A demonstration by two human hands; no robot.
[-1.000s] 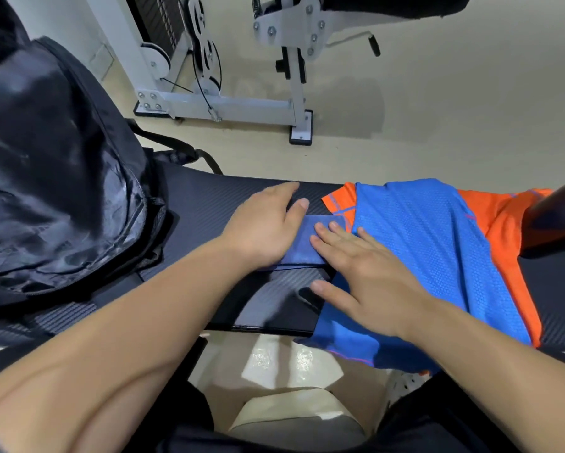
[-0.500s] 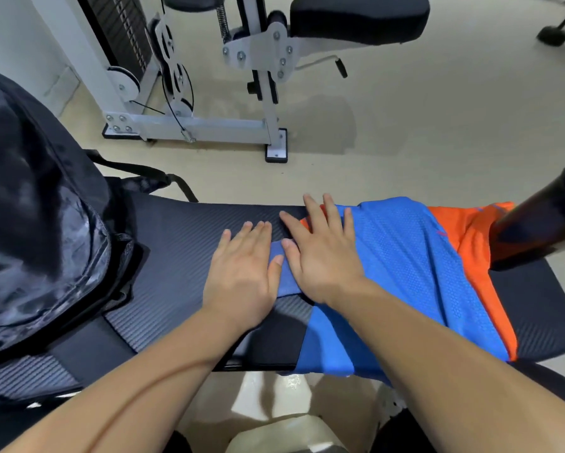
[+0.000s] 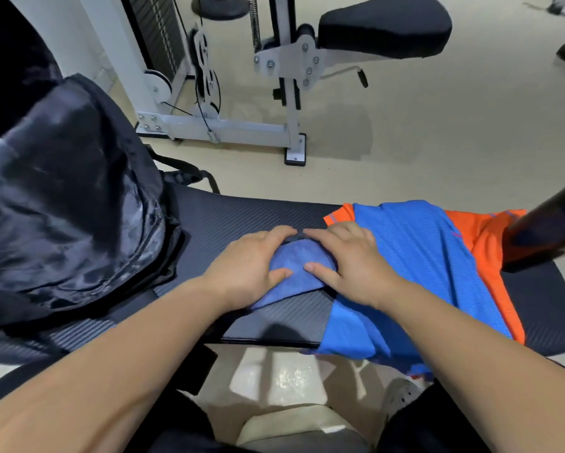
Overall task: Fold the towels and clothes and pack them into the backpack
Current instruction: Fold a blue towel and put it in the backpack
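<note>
I see my left hand (image 3: 248,269) and right hand (image 3: 349,266) cupped round a small blue towel (image 3: 294,273), fingers curled over it from both sides, near the middle of the black bench (image 3: 241,217); the blue and orange shirt (image 3: 415,256) lies just beside it toward the right end, draping over the near edge; the black backpack (image 3: 68,204) sits at the left end.
</note>
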